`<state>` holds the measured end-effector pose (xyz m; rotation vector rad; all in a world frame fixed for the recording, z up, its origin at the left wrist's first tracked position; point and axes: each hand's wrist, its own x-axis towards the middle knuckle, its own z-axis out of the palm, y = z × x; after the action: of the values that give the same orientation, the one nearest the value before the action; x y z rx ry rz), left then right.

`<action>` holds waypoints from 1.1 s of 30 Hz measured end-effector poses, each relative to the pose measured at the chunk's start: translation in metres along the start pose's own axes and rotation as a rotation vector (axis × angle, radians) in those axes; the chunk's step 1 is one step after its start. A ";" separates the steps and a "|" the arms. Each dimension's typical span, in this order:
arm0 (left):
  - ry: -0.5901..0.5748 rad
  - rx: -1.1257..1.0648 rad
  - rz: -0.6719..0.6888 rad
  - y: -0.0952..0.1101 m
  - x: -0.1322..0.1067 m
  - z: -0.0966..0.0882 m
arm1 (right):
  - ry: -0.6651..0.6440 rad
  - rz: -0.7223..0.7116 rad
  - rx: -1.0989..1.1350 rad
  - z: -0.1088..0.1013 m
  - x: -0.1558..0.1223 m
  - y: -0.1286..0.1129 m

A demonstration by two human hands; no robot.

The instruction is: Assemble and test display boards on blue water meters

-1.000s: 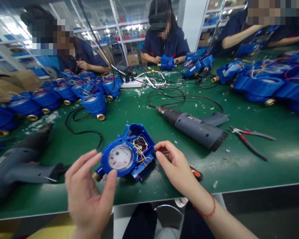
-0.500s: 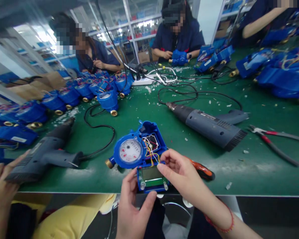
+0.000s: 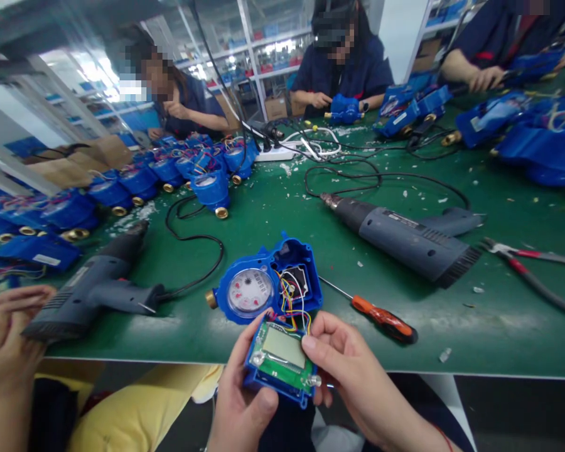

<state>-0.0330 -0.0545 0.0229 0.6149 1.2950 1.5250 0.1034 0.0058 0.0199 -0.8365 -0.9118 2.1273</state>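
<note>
**A firm two-handed grip**

Our left hand (image 3: 245, 402) and right hand (image 3: 358, 376) are closed on the blue-cased LCD circuit board (image 3: 280, 364), held just above the table's edge (image 3: 499, 370) — coloured wires (image 3: 294, 301) run from it to the open water meter (image 3: 263, 282) just beyond our hands, with an orange-handled screwdriver (image 3: 381, 319) past our right hand.

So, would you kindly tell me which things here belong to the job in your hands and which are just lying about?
In hand:
blue water meter
green circuit board

Lying about:
orange-handled screwdriver
grey heat gun
red-handled pliers
</note>
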 end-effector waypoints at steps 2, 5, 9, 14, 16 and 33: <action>-0.002 -0.022 -0.037 -0.001 0.001 -0.003 | -0.013 0.006 -0.084 -0.003 0.000 0.001; -0.014 -0.065 -0.059 0.000 0.002 -0.003 | 0.058 -0.154 -0.431 -0.009 -0.002 -0.006; -0.048 -0.096 -0.046 0.001 0.005 0.000 | 0.320 -0.571 -0.868 -0.015 -0.006 -0.033; -0.106 -0.096 -0.026 -0.001 0.010 -0.003 | 0.117 -0.844 -1.102 -0.003 0.002 -0.059; -0.114 -0.087 -0.017 -0.001 0.011 -0.004 | 0.055 -0.853 -1.142 0.004 0.007 -0.061; -0.168 -0.097 -0.049 0.012 0.011 0.005 | 0.002 -0.684 -0.895 0.013 0.021 -0.057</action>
<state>-0.0373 -0.0416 0.0327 0.6305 1.0946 1.4552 0.1001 0.0473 0.0656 -0.7550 -1.8743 1.0878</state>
